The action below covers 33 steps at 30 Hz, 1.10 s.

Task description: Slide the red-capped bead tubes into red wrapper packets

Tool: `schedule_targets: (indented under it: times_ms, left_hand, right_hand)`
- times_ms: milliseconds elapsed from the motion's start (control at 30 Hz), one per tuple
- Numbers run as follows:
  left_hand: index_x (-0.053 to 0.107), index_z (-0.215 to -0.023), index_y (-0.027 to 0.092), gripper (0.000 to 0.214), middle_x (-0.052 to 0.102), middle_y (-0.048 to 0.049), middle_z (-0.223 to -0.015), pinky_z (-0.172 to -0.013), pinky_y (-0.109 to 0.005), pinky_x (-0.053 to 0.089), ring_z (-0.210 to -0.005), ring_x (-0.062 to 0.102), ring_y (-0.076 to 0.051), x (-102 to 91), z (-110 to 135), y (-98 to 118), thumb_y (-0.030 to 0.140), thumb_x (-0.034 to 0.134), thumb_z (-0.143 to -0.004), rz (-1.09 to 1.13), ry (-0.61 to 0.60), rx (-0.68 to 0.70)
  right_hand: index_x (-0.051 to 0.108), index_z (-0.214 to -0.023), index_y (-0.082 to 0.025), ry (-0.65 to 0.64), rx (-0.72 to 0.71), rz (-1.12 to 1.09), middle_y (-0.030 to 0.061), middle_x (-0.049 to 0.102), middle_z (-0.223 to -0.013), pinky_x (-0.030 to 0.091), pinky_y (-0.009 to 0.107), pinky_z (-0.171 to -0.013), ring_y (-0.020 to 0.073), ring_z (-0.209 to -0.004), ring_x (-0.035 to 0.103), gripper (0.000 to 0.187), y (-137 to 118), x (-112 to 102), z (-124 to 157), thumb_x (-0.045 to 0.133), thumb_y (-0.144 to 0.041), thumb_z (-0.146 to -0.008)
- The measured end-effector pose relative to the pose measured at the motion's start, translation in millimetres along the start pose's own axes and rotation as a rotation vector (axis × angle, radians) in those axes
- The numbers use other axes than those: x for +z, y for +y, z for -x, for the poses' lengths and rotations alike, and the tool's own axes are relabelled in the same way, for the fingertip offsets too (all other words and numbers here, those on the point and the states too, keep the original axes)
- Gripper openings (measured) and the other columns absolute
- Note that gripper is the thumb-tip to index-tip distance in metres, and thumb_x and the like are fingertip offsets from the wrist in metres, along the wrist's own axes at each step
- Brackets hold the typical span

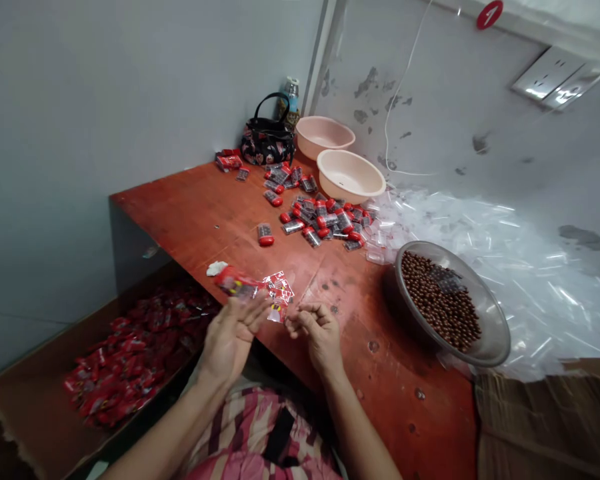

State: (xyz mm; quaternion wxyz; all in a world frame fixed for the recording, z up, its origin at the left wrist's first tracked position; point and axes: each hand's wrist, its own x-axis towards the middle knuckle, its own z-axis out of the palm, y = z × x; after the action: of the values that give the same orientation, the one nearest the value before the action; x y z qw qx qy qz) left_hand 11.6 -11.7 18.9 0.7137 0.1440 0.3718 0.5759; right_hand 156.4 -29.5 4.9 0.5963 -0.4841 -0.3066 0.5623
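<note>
My left hand (230, 337) is over the table's near edge, its fingers stretched out and palm showing. Just beyond its fingertips is a red packet (236, 283), smeared by motion; whether it touches the fingers I cannot tell. My right hand (320, 333) is closed in a pinch above the table edge, and what it may hold is hidden. Between and beyond the hands lie several flat red printed packets (281, 288). Farther off, a clear bottle with a red cap (265, 235) and dark contents rests by itself.
A pile of similar bottles (325, 217) lies near two pale basins (351, 175). On the right are a bowl of brown balls (437, 303) and a heap of clear plastic containers (545, 267). A box of red packets (130, 360) sits lower left. A handbag (267, 141) stands behind.
</note>
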Motion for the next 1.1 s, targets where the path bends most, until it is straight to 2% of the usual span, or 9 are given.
schedule_targets:
  times_ms: [100,267,367,500,700,800,900,1033,1100]
  left_hand:
    - [0.05,-0.115,0.017,0.05,0.065,-0.0125,-0.101,-0.081,-0.041,0.046,-0.092,0.06,-0.025,-12.7,-2,4,0.047,0.049,-0.076,-0.19,0.055,0.148]
    - [0.058,-0.108,0.023,0.036,0.052,-0.0084,-0.122,-0.1,-0.049,0.024,-0.119,0.038,-0.029,-19.2,-23,-14,0.03,0.058,-0.073,-1.273,-0.259,0.625]
    - [0.059,-0.106,0.025,0.031,0.05,-0.0076,-0.125,-0.101,-0.053,0.016,-0.124,0.028,-0.03,-23.7,-37,-25,0.023,0.053,-0.076,-1.619,-0.315,0.86]
    - [0.06,-0.104,0.026,0.028,0.051,-0.0039,-0.123,-0.1,-0.053,0.02,-0.124,0.029,-0.029,-33.5,-44,-33,0.019,0.047,-0.08,-1.699,-0.3,0.967]
    - [0.057,-0.108,0.023,0.03,0.052,-0.0061,-0.122,-0.101,-0.051,0.022,-0.124,0.029,-0.025,-31.9,-39,-35,0.018,0.048,-0.08,-1.523,-0.305,1.052]
    - [0.054,-0.113,0.025,0.035,0.05,-0.0051,-0.124,-0.1,-0.048,0.024,-0.122,0.033,-0.025,-23.2,-34,-30,0.021,0.051,-0.078,-1.394,-0.317,0.961]
    - [0.051,-0.117,0.022,0.044,0.056,-0.0068,-0.118,-0.092,-0.041,0.038,-0.109,0.049,-0.026,-17.4,-31,-22,0.03,0.057,-0.074,-1.177,-0.207,0.639]
    - [0.067,-0.078,0.013,0.029,0.068,-0.0047,-0.077,-0.074,-0.037,0.049,-0.077,0.063,-0.024,-16.5,-34,-14,0.039,0.059,-0.069,-0.806,-0.201,0.095]
    - [0.064,-0.063,0.011,0.028,0.066,-0.0039,-0.066,-0.072,-0.036,0.051,-0.069,0.063,-0.021,-17.6,-35,-10,0.039,0.061,-0.067,-0.609,-0.156,-0.049]
  right_hand:
    - [0.054,-0.075,-0.016,0.041,-0.012,0.076,0.0006,0.064,-0.063,0.046,0.019,-0.046,0.0109,-0.051,0.06,0.014,-3,-11,1,0.059,-0.029,-0.076]
    - [0.053,-0.071,-0.015,0.047,0.015,0.183,0.0004,0.062,-0.06,0.044,0.018,-0.045,0.0088,-0.048,0.056,0.021,-2,-20,3,0.055,-0.034,-0.078]
    - [0.053,-0.071,-0.015,0.038,0.038,0.209,0.0004,0.062,-0.059,0.043,0.018,-0.045,0.009,-0.048,0.055,0.022,0,-19,5,0.055,-0.037,-0.077]
    - [0.053,-0.072,-0.015,0.002,0.051,0.247,0.0021,0.063,-0.063,0.043,0.019,-0.046,0.0094,-0.05,0.055,0.022,2,-15,3,0.054,-0.036,-0.077]
    - [0.052,-0.089,-0.018,-0.005,0.037,0.133,0.0003,0.062,-0.074,0.047,0.021,-0.051,0.0097,-0.053,0.057,0.024,7,-3,-16,0.06,-0.032,-0.072]
    - [0.049,-0.095,-0.019,-0.036,0.056,0.074,-0.0035,0.059,-0.065,0.044,0.019,-0.042,0.0083,-0.045,0.052,0.031,5,3,-25,0.063,-0.029,-0.069]
    - [0.048,-0.096,-0.02,-0.023,0.066,0.097,-0.0069,0.053,-0.055,0.039,0.019,-0.033,0.0077,-0.036,0.046,0.036,-1,7,-30,0.065,-0.029,-0.066]
    - [0.049,-0.095,-0.017,-0.075,0.065,0.227,-0.0078,0.05,-0.05,0.038,0.019,-0.036,0.0077,-0.035,0.045,0.043,-7,6,-37,0.07,-0.03,-0.06]
    - [0.05,-0.095,-0.015,-0.078,0.026,0.378,-0.0062,0.052,-0.051,0.039,0.02,-0.041,0.009,-0.041,0.048,0.042,-8,0,-43,0.069,-0.032,-0.061]
